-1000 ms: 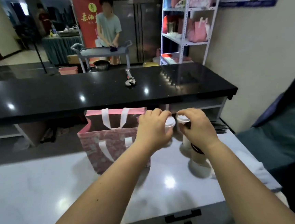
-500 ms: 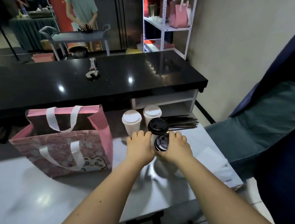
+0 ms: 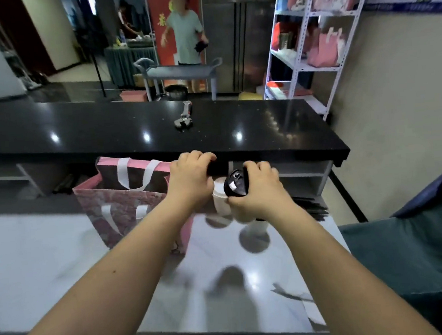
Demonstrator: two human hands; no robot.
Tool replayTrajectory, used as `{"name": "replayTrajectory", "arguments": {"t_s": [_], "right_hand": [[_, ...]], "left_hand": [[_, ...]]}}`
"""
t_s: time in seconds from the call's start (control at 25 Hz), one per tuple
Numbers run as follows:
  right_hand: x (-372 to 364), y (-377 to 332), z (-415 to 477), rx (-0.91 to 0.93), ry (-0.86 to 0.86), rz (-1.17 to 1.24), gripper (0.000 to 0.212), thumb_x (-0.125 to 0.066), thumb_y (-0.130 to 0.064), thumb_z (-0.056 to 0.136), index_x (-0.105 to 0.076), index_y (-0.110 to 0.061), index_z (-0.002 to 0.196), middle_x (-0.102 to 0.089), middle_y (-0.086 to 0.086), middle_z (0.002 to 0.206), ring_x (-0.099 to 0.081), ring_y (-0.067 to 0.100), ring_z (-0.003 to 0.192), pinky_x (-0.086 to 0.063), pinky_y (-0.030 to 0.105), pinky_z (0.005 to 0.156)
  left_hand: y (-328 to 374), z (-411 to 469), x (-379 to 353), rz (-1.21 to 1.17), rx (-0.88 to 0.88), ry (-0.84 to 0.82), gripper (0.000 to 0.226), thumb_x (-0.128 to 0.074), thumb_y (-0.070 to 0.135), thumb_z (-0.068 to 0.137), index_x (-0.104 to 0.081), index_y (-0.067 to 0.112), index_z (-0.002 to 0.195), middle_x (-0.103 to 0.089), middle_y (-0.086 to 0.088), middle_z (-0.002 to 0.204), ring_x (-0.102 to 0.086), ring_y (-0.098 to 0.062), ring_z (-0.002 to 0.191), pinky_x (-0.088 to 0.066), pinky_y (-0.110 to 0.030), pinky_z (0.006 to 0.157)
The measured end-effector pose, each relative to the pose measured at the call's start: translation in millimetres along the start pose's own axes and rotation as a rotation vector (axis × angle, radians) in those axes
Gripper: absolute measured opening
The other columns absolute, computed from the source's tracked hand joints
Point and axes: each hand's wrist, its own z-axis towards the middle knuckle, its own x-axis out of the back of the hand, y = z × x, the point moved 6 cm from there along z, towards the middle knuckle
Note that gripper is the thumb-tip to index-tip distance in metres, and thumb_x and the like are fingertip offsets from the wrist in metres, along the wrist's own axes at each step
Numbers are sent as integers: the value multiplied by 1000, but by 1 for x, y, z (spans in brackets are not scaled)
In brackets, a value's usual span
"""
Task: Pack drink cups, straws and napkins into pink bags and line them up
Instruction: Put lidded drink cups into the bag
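Black-lidded cup (image 3: 236,184), tilted, is clamped in the right hand (image 3: 257,193) just right of the open pink bag (image 3: 126,202) on the white table (image 3: 34,250), not yet packed; a white-lidded cup (image 3: 221,195) sits between the hands, the left hand (image 3: 189,180) has curled fingers whose hold cannot be told, and straws (image 3: 311,207) lie unpacked.

A pink patterned carrier bag with white strap handles (image 3: 127,205) stands upright on the white table (image 3: 36,263), mouth open. Just right of it a pale paper cup with a white lid (image 3: 220,195) stands upright. Beside that, a pale paper cup with a black plastic lid (image 3: 236,184) tilts leftward, gripped by the right hand (image 3: 259,190). A flat pile of thin black straws (image 3: 311,207) lies at the table's far right edge
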Motion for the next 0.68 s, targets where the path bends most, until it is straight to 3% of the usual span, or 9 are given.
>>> {"name": "replayTrajectory", "arguments": {"t_s": [0.2,0.4,0.52,0.68], "right_hand": [[41,-82,56,143,86,-47,90,-70,-55,73,-26,-20,143,-32,7,138,-30,30,126,-34,42,106],[29,-165,73,320,134,70,84,-69,-52,74,-27,-34,145,-32,6,142,-28,29,129,-34,44,106],[-7,-210,77,404,31,158,82,-71,-50,73,-31,-35,143,-35,2,138,-29,25,129,-35,43,105],[-58,-251,98,366,-49,47,80,-72,-51,75,-31,-36,143,-37,-1,136,-31,23,129,-40,42,103]], "left_hand": [[-71,18,72,135,155,44,51,-59,22,80,-51,26,130,-55,-2,125,-46,-27,117,-37,-40,93],[-155,4,109,141,243,74,45,-61,25,82,-55,26,126,-57,-1,123,-49,-27,115,-39,-41,92],[-212,-5,101,119,288,-31,29,-60,27,83,-64,30,111,-62,5,113,-55,-23,109,-40,-39,90],[-265,1,64,-109,226,-244,17,-65,27,82,-70,31,98,-68,12,95,-63,-14,93,-47,-30,83]]}}
